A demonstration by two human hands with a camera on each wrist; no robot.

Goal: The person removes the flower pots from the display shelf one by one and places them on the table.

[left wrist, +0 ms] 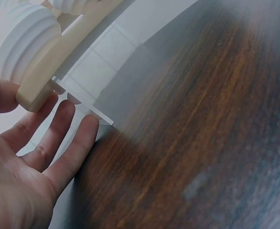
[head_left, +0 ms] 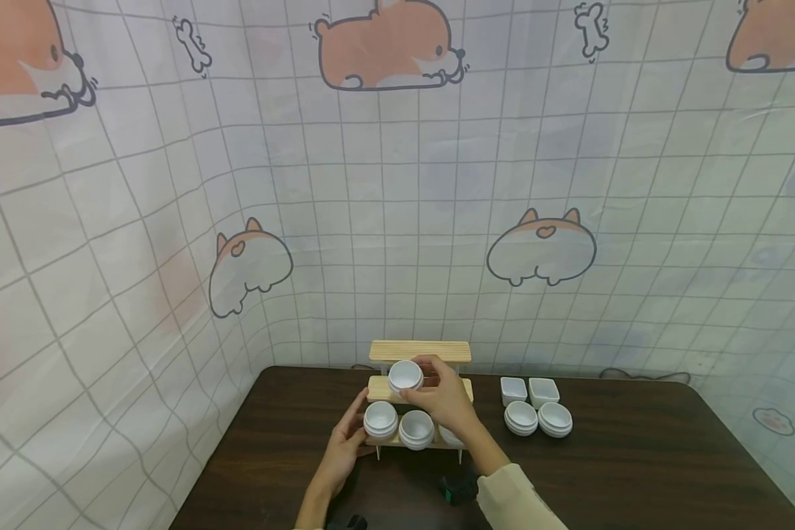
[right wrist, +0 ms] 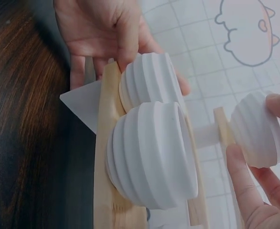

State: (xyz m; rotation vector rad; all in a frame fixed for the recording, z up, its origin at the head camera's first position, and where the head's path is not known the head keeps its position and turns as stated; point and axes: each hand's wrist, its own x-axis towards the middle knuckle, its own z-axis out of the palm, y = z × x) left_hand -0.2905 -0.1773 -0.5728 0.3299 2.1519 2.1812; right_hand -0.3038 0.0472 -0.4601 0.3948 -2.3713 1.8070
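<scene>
A tiered rack (head_left: 420,351) has pale wooden shelves on clear supports. My right hand (head_left: 453,403) holds a small white ribbed bowl (head_left: 405,375) between thumb and fingers at the left part of the middle shelf (right wrist: 221,125); whether its base bears on the wood I cannot tell. With the thumb above and fingers below, my left hand (left wrist: 32,162) grips the left end of the lowest shelf (left wrist: 31,98). That shelf carries a left bowl (head_left: 380,418), a middle bowl (head_left: 416,428) and a right bowl (head_left: 450,437), partly hidden by my right arm.
Right of the rack, two square white dishes (head_left: 513,390) stand behind two round white bowls (head_left: 555,419) on the dark wooden table (head_left: 636,456). A patterned cloth (head_left: 424,250) hangs behind the table and along its left side.
</scene>
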